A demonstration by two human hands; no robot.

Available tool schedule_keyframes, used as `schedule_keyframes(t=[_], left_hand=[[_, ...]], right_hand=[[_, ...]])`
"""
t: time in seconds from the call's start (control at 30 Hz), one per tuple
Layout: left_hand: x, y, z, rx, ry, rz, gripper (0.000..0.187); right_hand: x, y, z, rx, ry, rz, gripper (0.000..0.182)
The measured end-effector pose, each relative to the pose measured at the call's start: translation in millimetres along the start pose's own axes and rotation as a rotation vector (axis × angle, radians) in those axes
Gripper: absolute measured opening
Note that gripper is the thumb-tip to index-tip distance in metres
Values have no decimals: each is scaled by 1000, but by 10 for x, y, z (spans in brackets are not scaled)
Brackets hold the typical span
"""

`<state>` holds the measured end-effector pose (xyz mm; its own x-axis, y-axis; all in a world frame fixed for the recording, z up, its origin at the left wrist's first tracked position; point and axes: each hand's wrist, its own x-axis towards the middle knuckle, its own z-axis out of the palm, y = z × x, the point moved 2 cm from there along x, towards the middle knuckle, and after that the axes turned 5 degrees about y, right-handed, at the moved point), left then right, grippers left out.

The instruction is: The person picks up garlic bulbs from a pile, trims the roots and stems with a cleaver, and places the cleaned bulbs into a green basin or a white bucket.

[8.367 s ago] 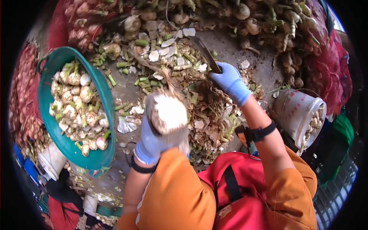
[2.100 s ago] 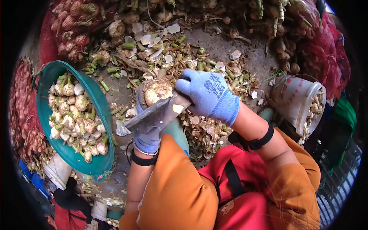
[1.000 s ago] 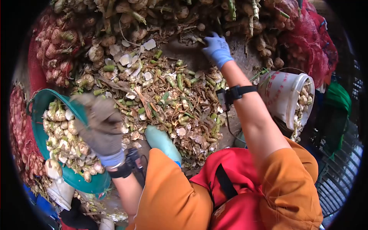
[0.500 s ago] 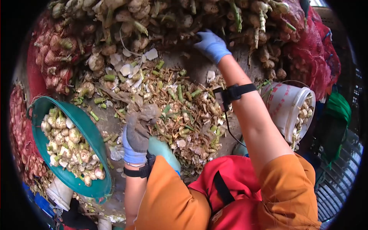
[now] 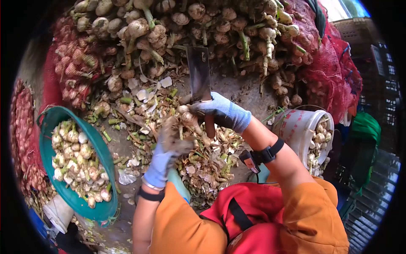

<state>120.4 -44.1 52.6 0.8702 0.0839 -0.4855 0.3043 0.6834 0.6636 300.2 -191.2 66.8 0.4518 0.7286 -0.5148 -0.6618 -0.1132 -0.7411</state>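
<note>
My right hand, in a blue glove with a dark palm, is wrapped round a cleaver. Its broad blade points up toward the pile, and the brown handle sticks out below the fist. Right at the fingers of that hand are garlic bulbs with stems attached. My left hand, in a matching soiled glove, is close below and left of the bulbs; motion smears its fingers. Beneath both hands lies a heap of garlic trimmings, with cut stems and dry skins.
Untrimmed garlic is piled across the back. A green basin of trimmed bulbs stands at left, and a white bucket holding garlic lies tipped at right. Red mesh sacks flank the pile.
My right hand has come back from the pile toward my left hand, with the cleaver and garlic bulbs now visible. My left hand has risen slightly. The camera view has shifted.
</note>
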Motion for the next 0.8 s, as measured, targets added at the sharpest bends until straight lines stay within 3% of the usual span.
schedule_keyframes(t=[0.03,0.07,0.1,0.17,0.2,0.3,0.47,0.5,0.57,0.6,0.63,0.67,0.7,0.8], left_hand=[[-8,-44,156,40,12,-10,84],[-79,254,547,264,178,-49,86],[-72,210,563,139,186,-45,74],[-114,339,691,210,4,187,59],[-197,356,760,215,-10,202,59],[-497,432,985,239,-73,291,44],[-1093,709,1449,161,-234,303,50],[-1210,806,1568,117,-279,284,52],[-1494,963,1826,166,-191,305,52],[-1624,1027,1952,185,-236,382,50],[-1758,1069,2048,202,-270,463,48],[-1793,1093,2125,151,-415,422,38],[-1764,1055,2100,291,-417,556,29],[-1802,945,2273,216,-370,440,23]], right_hand=[[-78,-52,136,-90,24,-42,42],[-178,-125,259,-63,28,-51,40],[-280,-198,348,-61,20,-61,40],[-532,-444,437,-212,36,-135,39],[-715,-697,501,-489,79,-131,38],[-1190,-1013,599,-265,61,-57,36],[-1947,-1241,960,-568,91,-314,26],[-2166,-1337,1064,-542,100,-293,26],[-2531,-1467,1093,-449,43,-463,38],[-2787,-1549,1130,-390,75,-463,24],[-3094,-1676,1176,-524,153,-530,22],[-3381,-1812,1119,-720,268,-396,21],[-3532,-1821,1024,-755,394,-520,21],[-4084,-1821,805,-585,349,-514,36]])
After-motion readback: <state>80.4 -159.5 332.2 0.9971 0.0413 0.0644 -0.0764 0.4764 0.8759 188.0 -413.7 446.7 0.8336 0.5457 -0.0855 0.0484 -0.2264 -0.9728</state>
